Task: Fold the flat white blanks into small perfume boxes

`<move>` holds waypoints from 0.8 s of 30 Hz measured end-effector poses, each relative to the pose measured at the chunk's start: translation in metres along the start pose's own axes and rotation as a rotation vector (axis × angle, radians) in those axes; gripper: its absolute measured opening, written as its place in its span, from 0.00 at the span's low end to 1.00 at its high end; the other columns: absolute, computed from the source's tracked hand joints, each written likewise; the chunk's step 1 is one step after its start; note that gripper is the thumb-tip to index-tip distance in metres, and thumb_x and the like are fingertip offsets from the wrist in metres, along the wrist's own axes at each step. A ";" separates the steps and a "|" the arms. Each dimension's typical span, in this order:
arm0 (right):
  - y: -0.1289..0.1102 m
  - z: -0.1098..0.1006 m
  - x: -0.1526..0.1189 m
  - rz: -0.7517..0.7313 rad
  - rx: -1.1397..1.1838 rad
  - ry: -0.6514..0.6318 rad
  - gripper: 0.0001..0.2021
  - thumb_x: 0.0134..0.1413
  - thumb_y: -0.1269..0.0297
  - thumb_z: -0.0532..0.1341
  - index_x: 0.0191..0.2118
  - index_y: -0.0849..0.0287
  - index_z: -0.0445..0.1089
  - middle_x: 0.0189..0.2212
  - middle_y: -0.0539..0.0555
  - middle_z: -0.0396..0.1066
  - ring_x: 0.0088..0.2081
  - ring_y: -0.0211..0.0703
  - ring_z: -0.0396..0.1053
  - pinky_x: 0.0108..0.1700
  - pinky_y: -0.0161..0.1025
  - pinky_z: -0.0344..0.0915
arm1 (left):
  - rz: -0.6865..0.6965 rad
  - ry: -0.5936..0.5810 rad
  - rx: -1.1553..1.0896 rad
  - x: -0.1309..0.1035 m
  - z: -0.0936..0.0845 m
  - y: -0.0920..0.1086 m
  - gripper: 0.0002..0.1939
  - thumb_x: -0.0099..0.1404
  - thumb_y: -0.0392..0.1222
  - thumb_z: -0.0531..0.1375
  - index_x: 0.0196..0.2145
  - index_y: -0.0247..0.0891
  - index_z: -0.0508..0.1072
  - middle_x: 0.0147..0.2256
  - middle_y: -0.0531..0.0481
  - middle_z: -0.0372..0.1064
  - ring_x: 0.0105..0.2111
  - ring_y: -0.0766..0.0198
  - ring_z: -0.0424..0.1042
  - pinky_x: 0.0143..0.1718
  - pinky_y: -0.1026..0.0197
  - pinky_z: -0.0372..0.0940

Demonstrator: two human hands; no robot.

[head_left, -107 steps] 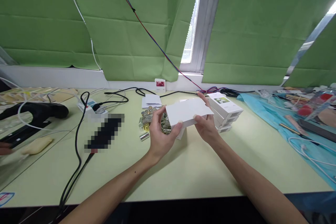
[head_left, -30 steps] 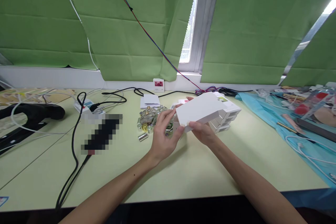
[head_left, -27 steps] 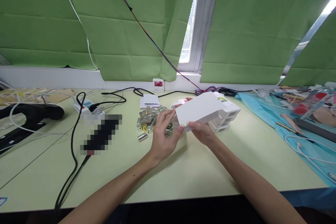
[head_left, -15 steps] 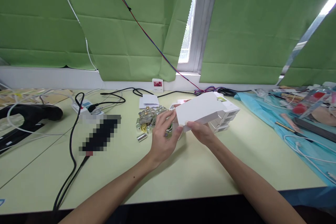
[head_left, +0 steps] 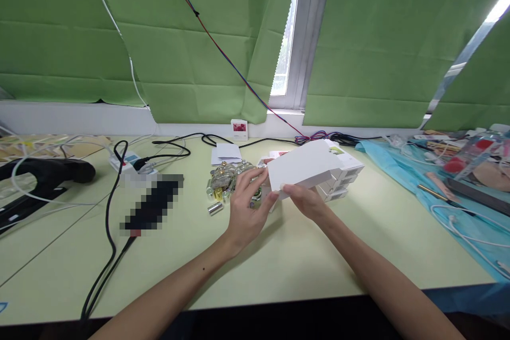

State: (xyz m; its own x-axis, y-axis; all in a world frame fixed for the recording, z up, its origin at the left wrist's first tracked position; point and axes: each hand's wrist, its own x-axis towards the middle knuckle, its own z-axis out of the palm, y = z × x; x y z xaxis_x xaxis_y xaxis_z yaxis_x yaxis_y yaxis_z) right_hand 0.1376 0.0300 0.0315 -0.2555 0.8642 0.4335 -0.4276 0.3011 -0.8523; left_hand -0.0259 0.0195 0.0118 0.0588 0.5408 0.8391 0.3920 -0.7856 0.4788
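A plain white cardboard box [head_left: 303, 164] is held tilted above the table, its long side running away to the right. My right hand [head_left: 306, 201] grips its near lower edge with the thumb, the other fingers hidden beneath. At the box's left end, my left hand [head_left: 249, 204] has its thumb and fingertips against the edge. Behind the left fingers lies a pile of shiny metal and glass pieces [head_left: 223, 176], partly covered. A silver cylinder [head_left: 215, 209] lies in front of this pile. Stacked white boxes [head_left: 338, 186] stand just behind the held box.
Folded white paper [head_left: 226, 154] lies behind the metal pieces. A small white box with a red picture [head_left: 239, 129] leans at the wall. Black cables [head_left: 110, 212], a power strip [head_left: 133, 164] and a pixelated dark device [head_left: 153, 204] are at left. Blue sheeting [head_left: 402, 170] with tools covers the right side.
Almost nothing differs. The left fingers shift very slightly at the box's end; the box and my right hand stay in place.
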 end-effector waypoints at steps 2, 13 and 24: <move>0.000 0.000 0.000 -0.006 -0.001 -0.014 0.33 0.47 0.54 0.73 0.59 0.46 0.66 0.51 0.52 0.77 0.60 0.54 0.70 0.64 0.56 0.64 | 0.007 -0.004 -0.001 0.000 0.000 0.000 0.19 0.72 0.50 0.60 0.57 0.45 0.75 0.51 0.43 0.74 0.53 0.53 0.72 0.54 0.46 0.69; 0.002 -0.001 0.001 -0.022 -0.008 -0.029 0.31 0.49 0.53 0.72 0.59 0.45 0.66 0.52 0.51 0.77 0.61 0.55 0.69 0.64 0.55 0.64 | 0.038 -0.036 0.025 -0.002 0.000 -0.001 0.20 0.73 0.47 0.59 0.60 0.46 0.71 0.54 0.43 0.70 0.56 0.54 0.69 0.57 0.49 0.66; -0.002 -0.001 0.004 -0.036 0.027 0.076 0.25 0.49 0.55 0.70 0.54 0.48 0.70 0.51 0.52 0.78 0.60 0.55 0.69 0.60 0.54 0.68 | -0.085 -0.075 0.066 0.001 -0.003 0.005 0.16 0.75 0.45 0.54 0.57 0.42 0.72 0.55 0.42 0.66 0.58 0.55 0.66 0.59 0.50 0.64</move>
State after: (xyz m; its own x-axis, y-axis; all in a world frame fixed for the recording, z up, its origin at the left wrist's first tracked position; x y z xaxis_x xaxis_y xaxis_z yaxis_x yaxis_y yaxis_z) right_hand 0.1379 0.0333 0.0345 -0.1737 0.8812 0.4397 -0.4587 0.3227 -0.8279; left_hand -0.0271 0.0152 0.0155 0.0901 0.6272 0.7736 0.4577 -0.7160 0.5271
